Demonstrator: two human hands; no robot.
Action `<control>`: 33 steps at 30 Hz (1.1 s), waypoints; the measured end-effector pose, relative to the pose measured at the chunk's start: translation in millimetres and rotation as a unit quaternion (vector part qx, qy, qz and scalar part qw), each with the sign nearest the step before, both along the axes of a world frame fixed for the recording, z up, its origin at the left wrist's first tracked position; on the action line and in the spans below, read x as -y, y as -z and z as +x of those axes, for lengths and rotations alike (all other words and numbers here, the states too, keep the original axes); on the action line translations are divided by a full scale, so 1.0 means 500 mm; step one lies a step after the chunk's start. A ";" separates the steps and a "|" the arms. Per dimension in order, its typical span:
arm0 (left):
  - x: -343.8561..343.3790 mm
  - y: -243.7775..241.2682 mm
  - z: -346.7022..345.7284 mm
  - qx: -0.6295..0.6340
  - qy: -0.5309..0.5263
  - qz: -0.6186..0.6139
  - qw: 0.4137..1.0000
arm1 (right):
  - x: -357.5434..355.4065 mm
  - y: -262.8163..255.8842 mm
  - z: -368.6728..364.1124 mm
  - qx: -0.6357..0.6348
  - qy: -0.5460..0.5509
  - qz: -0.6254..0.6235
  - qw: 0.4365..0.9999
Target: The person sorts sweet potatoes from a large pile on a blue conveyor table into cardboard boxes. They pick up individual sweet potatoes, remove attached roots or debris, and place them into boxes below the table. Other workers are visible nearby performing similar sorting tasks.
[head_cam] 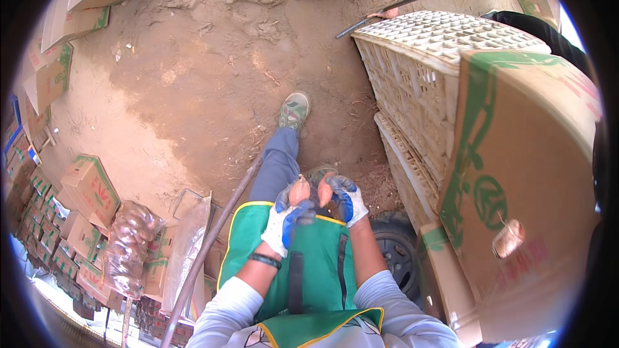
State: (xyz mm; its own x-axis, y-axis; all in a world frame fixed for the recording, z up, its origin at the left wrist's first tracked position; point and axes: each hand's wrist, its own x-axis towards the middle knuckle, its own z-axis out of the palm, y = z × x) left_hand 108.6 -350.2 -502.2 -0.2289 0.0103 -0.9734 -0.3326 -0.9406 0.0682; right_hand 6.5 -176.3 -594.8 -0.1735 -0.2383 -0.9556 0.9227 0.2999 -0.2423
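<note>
My left hand [290, 217], in a white work glove with blue-grey coating, grips a small pinkish-orange root vegetable [300, 192], like a sweet potato, with a pale tip pointing up. Close beside it on the right, my right hand [347, 199], gloved alike, holds a second tapered root vegetable [325, 190] by its side, its narrow end downward. A small gap separates the two. Both are held in front of my green apron [309, 246] with yellow edging. Under the hands, my shoe [294, 110] stands on the bare earth floor.
White plastic crates [411, 72] and a large cardboard carton [522, 154] rise close on my right, above a wheel [396, 256]. A metal pole [213, 241] slants past my left side. Beyond it are a bagged bundle of roots [130, 246] and several stacked cartons [92, 188].
</note>
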 end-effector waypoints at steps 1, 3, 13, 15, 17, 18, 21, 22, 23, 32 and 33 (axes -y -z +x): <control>-0.002 0.001 0.007 -0.015 -0.009 -0.003 1.000 | 0.043 -0.068 -0.008 -0.056 -0.047 -0.045 0.996; 0.012 -0.020 -0.014 -0.068 -0.013 -0.045 0.997 | 0.096 -0.158 -0.033 0.024 -0.019 -0.032 0.999; 0.178 -0.341 -0.079 -0.116 0.138 -0.107 0.978 | 0.245 -0.496 -0.122 -0.203 -0.243 -0.190 0.929; 0.200 -0.393 -0.066 -0.150 0.061 -0.082 0.983 | 0.257 -0.586 -0.126 -0.294 -0.308 -0.188 0.885; 0.233 -0.456 -0.072 -0.169 0.061 -0.117 0.977 | 0.276 -0.730 -0.177 -0.349 -0.366 -0.189 0.842; 0.251 -0.476 -0.075 -0.199 0.081 -0.144 0.966 | 0.275 -0.795 -0.215 -0.391 -0.370 -0.194 0.820; 0.300 -0.593 -0.159 -0.221 0.099 -0.180 0.953 | 0.250 -0.969 -0.305 -0.555 -0.270 -0.154 0.771; 0.310 -0.631 -0.192 -0.245 0.082 -0.182 0.949 | 0.248 -1.022 -0.341 -0.629 -0.247 -0.104 0.730; 0.324 -0.658 -0.227 -0.257 0.094 -0.198 0.941 | 0.231 -1.035 -0.362 -0.652 -0.204 -0.044 0.729; 0.473 -0.684 -0.620 -0.317 0.004 -0.175 0.932 | 0.067 -1.136 -0.412 -0.715 -0.084 0.177 0.672; 0.467 -0.671 -0.650 -0.272 -0.016 -0.182 0.945 | 0.034 -1.133 -0.394 -0.709 -0.069 0.188 0.677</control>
State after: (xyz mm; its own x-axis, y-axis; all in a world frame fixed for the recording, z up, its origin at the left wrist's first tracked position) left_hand -216.2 -583.8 -166.7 -0.6908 -0.3168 -0.6500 -0.1280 -0.8311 0.5412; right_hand -190.5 -193.4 -28.1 -0.9798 -0.1326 0.1495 -0.1998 0.6456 -0.7371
